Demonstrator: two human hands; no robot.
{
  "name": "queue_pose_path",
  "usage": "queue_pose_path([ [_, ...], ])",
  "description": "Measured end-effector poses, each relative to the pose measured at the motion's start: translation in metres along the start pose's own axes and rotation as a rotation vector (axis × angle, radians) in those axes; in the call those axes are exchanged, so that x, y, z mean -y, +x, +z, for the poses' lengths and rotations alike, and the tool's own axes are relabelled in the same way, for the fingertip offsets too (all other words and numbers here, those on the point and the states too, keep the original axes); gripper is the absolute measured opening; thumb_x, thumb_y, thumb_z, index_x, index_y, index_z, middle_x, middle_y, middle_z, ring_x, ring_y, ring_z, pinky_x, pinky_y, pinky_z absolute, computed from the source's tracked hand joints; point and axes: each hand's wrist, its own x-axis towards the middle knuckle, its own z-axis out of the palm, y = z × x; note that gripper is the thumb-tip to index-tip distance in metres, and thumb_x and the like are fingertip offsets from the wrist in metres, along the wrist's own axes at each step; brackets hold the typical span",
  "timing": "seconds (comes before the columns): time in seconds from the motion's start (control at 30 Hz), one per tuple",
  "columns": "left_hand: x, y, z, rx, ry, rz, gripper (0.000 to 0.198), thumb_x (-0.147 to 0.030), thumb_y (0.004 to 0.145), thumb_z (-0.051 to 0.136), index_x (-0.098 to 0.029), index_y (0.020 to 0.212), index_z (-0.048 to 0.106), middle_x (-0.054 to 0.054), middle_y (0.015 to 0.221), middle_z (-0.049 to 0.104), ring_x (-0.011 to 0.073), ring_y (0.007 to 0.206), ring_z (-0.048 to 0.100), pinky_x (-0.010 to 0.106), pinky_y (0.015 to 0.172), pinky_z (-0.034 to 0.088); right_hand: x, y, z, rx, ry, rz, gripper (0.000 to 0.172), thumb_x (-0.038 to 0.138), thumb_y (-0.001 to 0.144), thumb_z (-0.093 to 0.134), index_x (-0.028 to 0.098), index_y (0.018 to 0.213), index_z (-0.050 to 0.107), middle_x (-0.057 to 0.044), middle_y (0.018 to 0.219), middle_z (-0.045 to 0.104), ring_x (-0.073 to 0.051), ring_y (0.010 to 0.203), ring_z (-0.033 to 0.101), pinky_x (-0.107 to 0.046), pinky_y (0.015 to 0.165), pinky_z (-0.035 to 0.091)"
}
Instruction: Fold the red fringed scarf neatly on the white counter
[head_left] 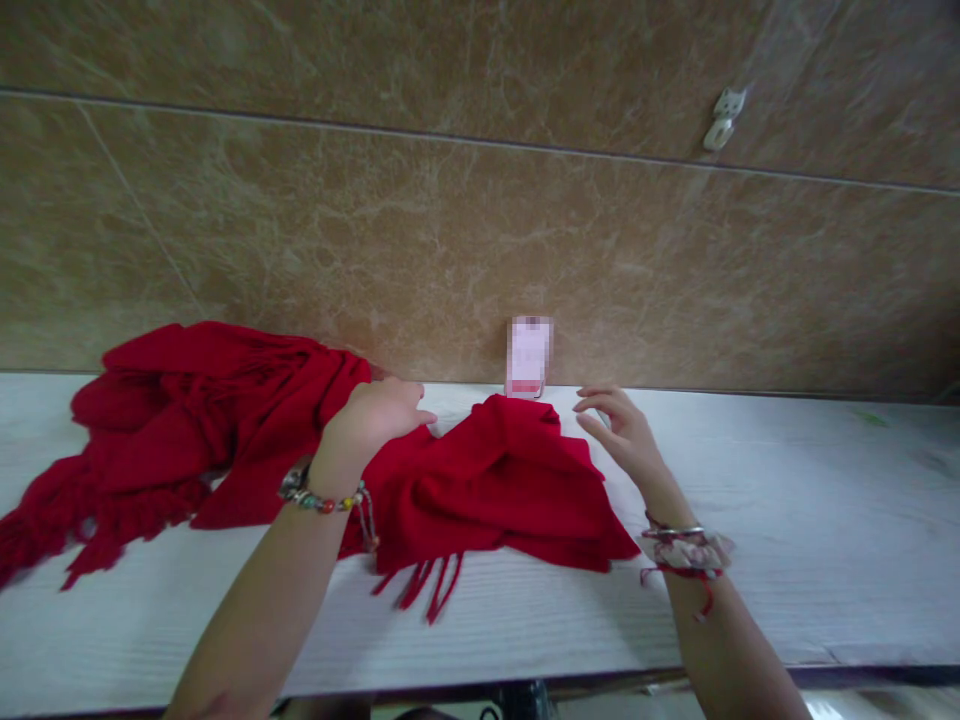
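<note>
A red fringed scarf (225, 430) lies bunched along a white table (810, 530), spreading from the far left to the middle. My left hand (375, 415) is closed on the scarf's middle, near the wall. My right hand (622, 430) hovers just right of the scarf's folded right end (510, 480), fingers apart and holding nothing. A beaded bracelet is on my left wrist; a bangle and cloth band with red cord on my right. Fringe tassels hang at the left end and below the folded part.
A brown marble-patterned tiled wall (480, 230) rises right behind the table. A small blurred white card (529, 357) leans against the wall behind the scarf. A white hook (724, 118) is fixed high on the wall at right. The table's front edge runs along the bottom.
</note>
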Motion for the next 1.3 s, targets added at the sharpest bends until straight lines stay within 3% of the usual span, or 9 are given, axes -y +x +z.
queue_pose_path([
  [0.17,-0.034,0.013,0.017,-0.002,-0.086,0.247,0.038,-0.034,0.07,0.06,-0.021,0.106,0.057,0.006,0.108,0.063,0.0214,0.097,0.058,0.025,0.078,0.042,0.001,-0.006,0.02,0.302,-0.228,-0.107,0.025,0.033,0.07,0.064,0.024,0.094,0.064,-0.008,0.109,0.052,-0.024,0.103,0.049,-0.042,0.09,0.04],
  [0.3,-0.052,0.017,0.029,-0.002,-0.042,0.281,0.033,-0.024,0.067,0.063,-0.022,0.1,0.059,0.005,0.098,0.066,0.0214,0.091,0.06,0.026,0.073,0.043,-0.003,-0.011,0.033,0.329,-0.386,-0.157,0.016,0.022,0.069,0.065,0.022,0.085,0.066,-0.009,0.11,0.05,-0.026,0.105,0.045,-0.046,0.091,0.039],
  [0.47,-0.055,0.02,0.035,-0.073,-0.016,0.27,0.029,-0.017,0.071,0.057,-0.021,0.1,0.058,0.006,0.095,0.067,0.0223,0.091,0.061,0.029,0.073,0.042,-0.003,-0.013,0.038,0.331,-0.421,-0.18,0.008,0.014,0.072,0.059,0.021,0.071,0.063,-0.008,0.108,0.052,-0.025,0.104,0.045,-0.045,0.087,0.042],
  [0.6,-0.054,0.022,0.036,-0.098,-0.071,0.314,0.045,-0.018,0.069,0.06,-0.022,0.112,0.049,0.006,0.102,0.065,0.0225,0.095,0.059,0.03,0.077,0.042,-0.002,-0.011,0.039,0.19,-0.373,-0.155,0.008,0.013,0.074,0.057,0.019,0.073,0.061,-0.009,0.103,0.054,-0.023,0.099,0.049,-0.043,0.086,0.043],
  [0.83,-0.061,0.027,0.047,-0.117,-0.094,0.306,0.033,-0.009,0.072,0.051,-0.016,0.104,0.05,0.007,0.09,0.067,0.0221,0.087,0.061,0.03,0.074,0.042,-0.002,-0.006,0.036,-0.174,-0.322,-0.073,0.007,0.019,0.076,0.054,0.022,0.071,0.059,-0.007,0.095,0.054,-0.021,0.091,0.054,-0.041,0.081,0.045],
  [0.97,-0.055,0.032,0.048,-0.156,-0.191,0.371,0.039,-0.01,0.07,0.052,-0.018,0.108,0.044,0.007,0.102,0.064,0.0213,0.096,0.058,0.032,0.081,0.04,0.0,-0.006,0.036,-0.248,-0.346,-0.037,0.009,0.022,0.076,0.053,0.022,0.069,0.059,-0.007,0.092,0.055,-0.021,0.089,0.054,-0.04,0.079,0.045],
  [1.1,-0.051,0.035,0.048,-0.083,-0.331,0.49,0.052,-0.014,0.065,0.059,-0.023,0.111,0.038,0.004,0.119,0.056,0.0206,0.114,0.046,0.039,0.095,0.029,-0.001,-0.005,0.036,-0.311,-0.349,-0.013,0.011,0.024,0.076,0.054,0.021,0.067,0.059,-0.007,0.09,0.054,-0.021,0.087,0.054,-0.04,0.077,0.045],
  [1.2,-0.055,0.038,0.053,-0.084,-0.355,0.49,0.052,-0.016,0.065,0.06,-0.023,0.111,0.036,0.003,0.112,0.06,0.0211,0.11,0.049,0.049,0.099,0.019,-0.001,-0.004,0.037,-0.331,-0.336,-0.01,0.012,0.025,0.077,0.053,0.02,0.068,0.059,-0.007,0.089,0.054,-0.021,0.086,0.053,-0.039,0.077,0.044],
  [1.3,-0.062,0.041,0.058,-0.165,-0.345,0.507,0.041,-0.014,0.069,0.054,-0.023,0.106,0.039,-0.001,0.095,0.066,0.0185,0.098,0.056,0.049,0.101,0.014,0.0,-0.003,0.037,-0.333,-0.325,-0.024,0.012,0.025,0.077,0.052,0.02,0.069,0.058,-0.007,0.089,0.053,-0.02,0.086,0.053,-0.038,0.076,0.044],
])
